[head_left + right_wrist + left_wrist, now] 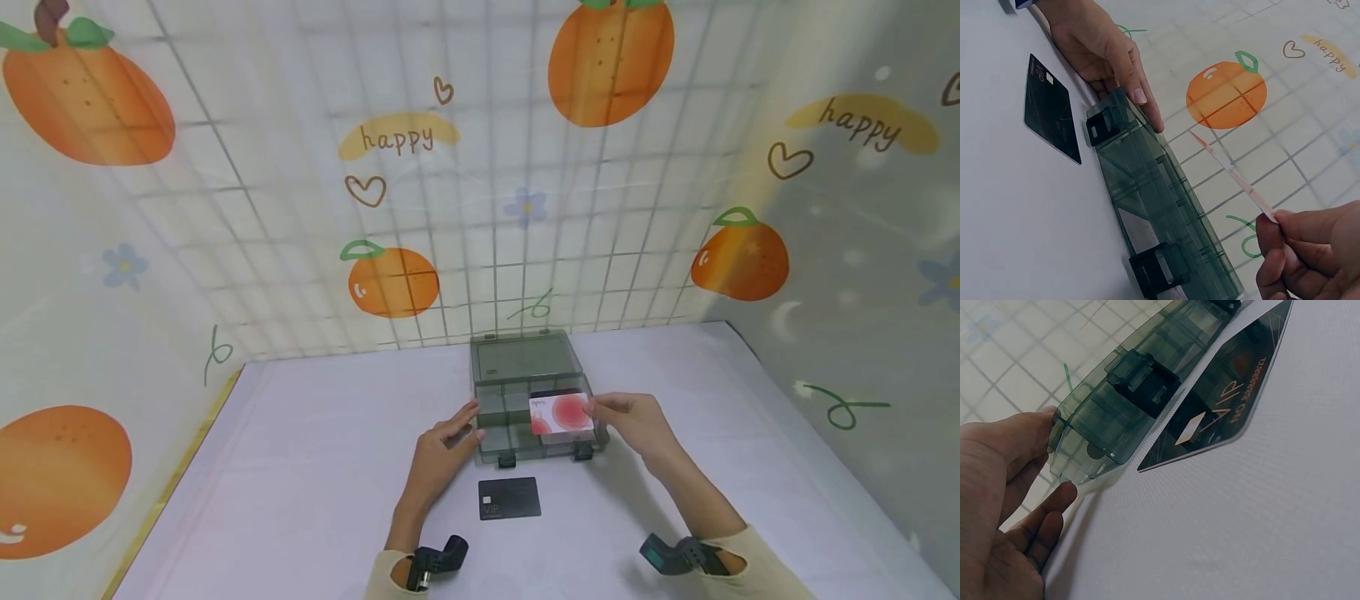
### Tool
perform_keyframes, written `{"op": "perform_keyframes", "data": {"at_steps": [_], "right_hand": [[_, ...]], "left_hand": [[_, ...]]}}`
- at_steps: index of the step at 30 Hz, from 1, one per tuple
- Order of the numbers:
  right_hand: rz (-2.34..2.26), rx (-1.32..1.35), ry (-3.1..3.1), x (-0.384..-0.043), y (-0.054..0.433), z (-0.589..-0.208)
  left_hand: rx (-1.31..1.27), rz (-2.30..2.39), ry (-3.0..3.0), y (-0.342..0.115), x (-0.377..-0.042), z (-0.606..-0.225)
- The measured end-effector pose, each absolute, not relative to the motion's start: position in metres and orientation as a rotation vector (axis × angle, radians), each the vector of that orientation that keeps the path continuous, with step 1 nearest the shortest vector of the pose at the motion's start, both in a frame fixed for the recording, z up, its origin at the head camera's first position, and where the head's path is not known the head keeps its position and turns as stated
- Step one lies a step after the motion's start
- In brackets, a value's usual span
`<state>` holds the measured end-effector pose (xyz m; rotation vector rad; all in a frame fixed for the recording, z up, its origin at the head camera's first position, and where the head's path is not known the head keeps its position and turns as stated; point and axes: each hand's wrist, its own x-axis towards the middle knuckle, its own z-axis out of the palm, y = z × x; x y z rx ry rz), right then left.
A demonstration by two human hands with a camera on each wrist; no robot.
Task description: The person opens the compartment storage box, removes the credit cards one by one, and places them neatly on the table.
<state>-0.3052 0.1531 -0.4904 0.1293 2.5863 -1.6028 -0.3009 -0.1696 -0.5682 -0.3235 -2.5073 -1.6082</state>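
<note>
A translucent dark-green storage box [491,437] with compartments stands with its lid [525,357] laid back. At its left side is my left hand [438,454], fingers fairly straight and fingertips touching the wall and rim near the front corner. My right hand [637,421] pinches a pink-and-white card [562,415] by its right edge between thumb and fingers. The card is held tilted over the right compartments and hides part of them; in the right wrist view it appears edge-on. A black VIP card [510,498] lies flat in front of the box.
Two black latches [507,459] stick out from the box front. A whitish piece [1138,230] shows through the box wall. White cloth covers the table [337,467], and a curtain printed with oranges [393,282] hangs close behind the lid.
</note>
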Motion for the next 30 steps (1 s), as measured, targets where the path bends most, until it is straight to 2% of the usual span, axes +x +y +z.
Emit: {"op": "perform_keyframes", "data": {"at_steps": [30], "right_hand": [[-1.574, 0.204, 2.583, -0.275, 0.161, -0.502]], "left_hand": [[-0.332, -1.6, -2.512, -0.17, -0.304, -0.575]]}}
